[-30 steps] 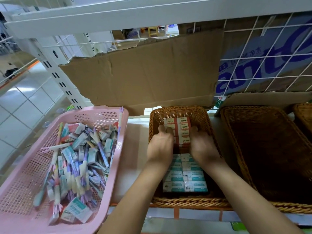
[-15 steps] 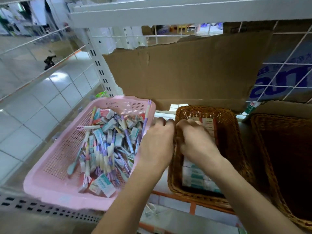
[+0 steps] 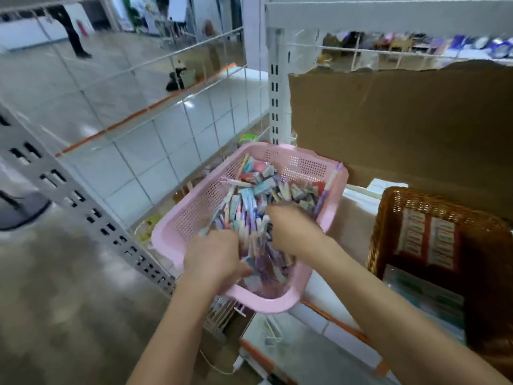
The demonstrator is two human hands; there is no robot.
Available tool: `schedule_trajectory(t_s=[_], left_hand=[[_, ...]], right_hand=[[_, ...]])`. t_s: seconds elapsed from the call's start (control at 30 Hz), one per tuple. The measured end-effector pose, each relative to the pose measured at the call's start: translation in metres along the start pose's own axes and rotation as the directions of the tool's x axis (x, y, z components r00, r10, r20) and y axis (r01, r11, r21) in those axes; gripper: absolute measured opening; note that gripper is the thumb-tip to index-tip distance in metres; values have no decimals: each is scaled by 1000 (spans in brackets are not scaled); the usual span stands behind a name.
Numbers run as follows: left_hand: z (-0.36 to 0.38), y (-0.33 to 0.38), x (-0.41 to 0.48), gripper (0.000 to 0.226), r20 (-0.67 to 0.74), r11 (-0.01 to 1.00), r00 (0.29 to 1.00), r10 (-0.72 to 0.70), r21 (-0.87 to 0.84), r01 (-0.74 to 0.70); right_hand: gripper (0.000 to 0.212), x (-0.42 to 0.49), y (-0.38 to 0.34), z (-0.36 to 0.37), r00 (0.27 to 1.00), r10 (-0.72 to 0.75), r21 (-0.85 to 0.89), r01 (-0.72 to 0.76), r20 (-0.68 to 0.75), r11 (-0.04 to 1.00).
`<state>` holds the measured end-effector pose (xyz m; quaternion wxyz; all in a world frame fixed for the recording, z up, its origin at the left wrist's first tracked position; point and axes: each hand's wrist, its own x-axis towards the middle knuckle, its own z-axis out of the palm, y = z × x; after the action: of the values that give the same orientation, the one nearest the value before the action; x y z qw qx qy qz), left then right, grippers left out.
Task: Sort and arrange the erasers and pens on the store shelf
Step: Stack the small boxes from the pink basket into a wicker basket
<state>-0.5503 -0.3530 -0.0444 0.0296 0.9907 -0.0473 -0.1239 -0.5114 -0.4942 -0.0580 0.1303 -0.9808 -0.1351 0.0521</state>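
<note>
Left hand (image 3: 215, 257) and right hand (image 3: 294, 232) are dug into pens and erasers (image 3: 249, 195) in pink basket (image 3: 194, 218) at left end of shelf (image 3: 316, 287), grip state can't be told; erasers are best pinched out singly.

Blurred pens (image 3: 245, 215) bury the fingertips of the left hand (image 3: 213, 257) and right hand (image 3: 293, 232); the right edge crops the wicker basket (image 3: 379, 240).

A plastic basket (image 3: 194, 218) sits at the centre of the frame on the shelf (image 3: 319, 284), with a pile of pens and erasers (image 3: 258, 195) in it. The left hand (image 3: 213, 257) and the right hand (image 3: 291, 232) lie in the pile at its lower end. A wicker basket (image 3: 433, 201) stands apart at the right edge, with eraser boxes (image 3: 427, 240) stacked inside. A cardboard sheet (image 3: 402, 129) stands behind both baskets in the upper right.
</note>
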Motion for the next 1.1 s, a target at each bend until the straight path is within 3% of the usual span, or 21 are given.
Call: schedule_trajectory(t_s=[0.13, 0.27, 0.4, 0.53, 0.63, 0.77, 0.87, 0.93, 0.97, 1.0, 1.03, 1.1], left_hand=[[0, -4, 7, 17, 75, 998, 997, 17, -58, -13], [-2, -8, 6, 5, -32, 965, 999, 13, -263, -21], [-7, -10, 2, 10, -175, 836, 981, -80, -548, -30], [-8, -14, -1, 22, -208, 683, 972, -106, -726, -80], [-6, -19, -3, 28, -241, 684, 967, -80, -719, -123], [-6, -20, -7, 39, -262, 713, 963, -70, -688, -135], [-5, -17, -7, 33, -308, 712, 944, -120, -689, -134], [-5, -17, -9, 28, -336, 700, 931, -145, -699, -143], [-6, -16, -10, 28, -349, 700, 926, -147, -698, -152], [-6, -15, -11, 31, -364, 710, 920, -142, -685, -161], [-7, -12, -11, 34, -379, 724, 915, -136, -669, -170], [-10, -2, -13, 37, -407, 741, 907, -104, -640, -202]], right_hand=[[14, 25, -10, 5, 998, 16, 74, -11, -64, 997], [14, 35, -13, 2, 994, 110, 116, -106, -29, 988], [38, 31, -10, 3, 973, 218, 72, -223, 73, 972], [50, 28, -14, 10, 958, 275, 6, -277, 84, 961], [52, 30, -13, 8, 950, 310, -46, -308, 44, 950], [33, 28, -12, 6, 955, 294, -67, -291, 45, 954], [25, 26, -9, 0, 956, 289, -42, -288, 45, 957], [27, 19, -2, -8, 964, 263, 33, -262, -24, 964], [28, 13, 2, -13, 966, 250, 153, -238, -60, 959], [29, 3, 6, -19, 965, 250, 340, -208, -83, 917], [26, -10, 8, -25, 959, 271, 566, -179, -82, 805], [20, -36, 11, -38, 944, 331, 890, -152, 2, 429]])
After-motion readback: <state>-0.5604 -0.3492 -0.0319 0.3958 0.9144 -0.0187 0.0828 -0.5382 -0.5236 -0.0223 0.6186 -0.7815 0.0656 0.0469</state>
